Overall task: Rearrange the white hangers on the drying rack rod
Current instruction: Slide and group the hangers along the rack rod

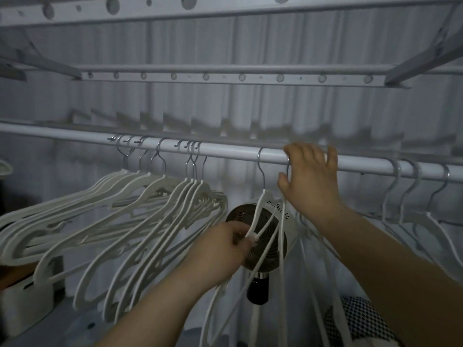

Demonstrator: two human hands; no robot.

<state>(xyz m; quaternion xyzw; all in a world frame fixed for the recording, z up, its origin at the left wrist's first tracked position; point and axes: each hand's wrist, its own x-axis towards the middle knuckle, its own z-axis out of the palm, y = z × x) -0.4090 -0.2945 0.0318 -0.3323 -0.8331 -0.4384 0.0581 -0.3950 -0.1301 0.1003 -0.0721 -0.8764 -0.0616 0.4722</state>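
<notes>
We see white hangers [150,194] with shiny silver hooks [158,149] and a white rod [225,150]. We see a fan [269,245] that is dark in the middle with a white rim and a black foot. A cloth [355,321] has black and white checks.

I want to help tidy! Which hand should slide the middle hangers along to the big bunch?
Probably the right hand: it is up at the rod, beside the hooks. The left hand grips the middle hangers lower down, only steadying them.
</notes>
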